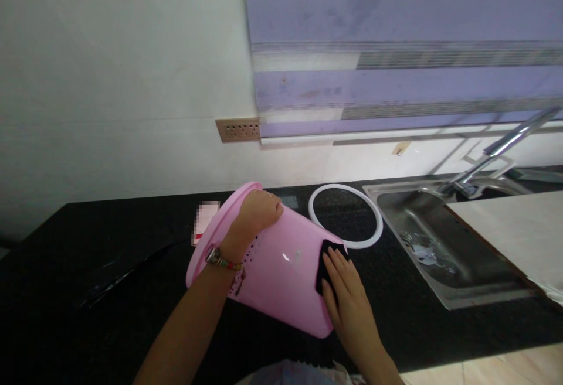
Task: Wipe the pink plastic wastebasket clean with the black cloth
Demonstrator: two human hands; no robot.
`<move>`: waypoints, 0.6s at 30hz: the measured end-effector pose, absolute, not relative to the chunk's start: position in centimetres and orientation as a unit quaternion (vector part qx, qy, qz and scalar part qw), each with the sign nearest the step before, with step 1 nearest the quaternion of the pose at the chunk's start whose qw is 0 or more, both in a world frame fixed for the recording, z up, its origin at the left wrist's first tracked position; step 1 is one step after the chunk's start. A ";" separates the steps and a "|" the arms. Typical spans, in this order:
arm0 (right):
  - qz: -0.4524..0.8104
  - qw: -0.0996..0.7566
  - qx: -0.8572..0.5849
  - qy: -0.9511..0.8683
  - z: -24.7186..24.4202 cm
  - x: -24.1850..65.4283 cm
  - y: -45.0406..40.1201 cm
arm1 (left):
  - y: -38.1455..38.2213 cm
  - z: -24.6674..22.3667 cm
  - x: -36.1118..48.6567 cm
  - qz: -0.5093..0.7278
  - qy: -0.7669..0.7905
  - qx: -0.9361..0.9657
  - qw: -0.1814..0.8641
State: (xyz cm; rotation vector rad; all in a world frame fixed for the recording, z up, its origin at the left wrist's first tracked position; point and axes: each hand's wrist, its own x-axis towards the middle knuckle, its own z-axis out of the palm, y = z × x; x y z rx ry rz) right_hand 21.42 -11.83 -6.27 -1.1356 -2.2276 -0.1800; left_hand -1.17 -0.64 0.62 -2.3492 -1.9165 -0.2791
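A pink plastic trash bin lies tilted on its side over the black countertop, its wide rim towards the left and its narrower base towards the right. Small holes run in a band near the rim. My left hand, wearing a watch and a beaded bracelet, grips the bin's upper side with curled fingers; the fingertips are partly hidden. Near the base, my right hand presses a folded black cloth against the bin's wall. A white ring lies flat on the counter just beyond the base.
On the right is a steel sink with small items inside and a chrome faucet. A pale board covers part of it. A black plastic bag and a pink-and-white card lie left of the bin. A wall stands behind.
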 end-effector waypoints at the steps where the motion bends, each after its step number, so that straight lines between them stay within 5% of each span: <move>1: -0.066 0.311 -0.430 -0.845 -6.3 21.6 -11.3 | -0.6 0.7 -0.8 -0.086 -0.632 -0.769 0.051; 18: -0.048 0.327 -0.415 -0.848 -5.3 19.9 -8.2 | -8.4 0.1 -0.5 -0.165 -0.665 -0.716 0.131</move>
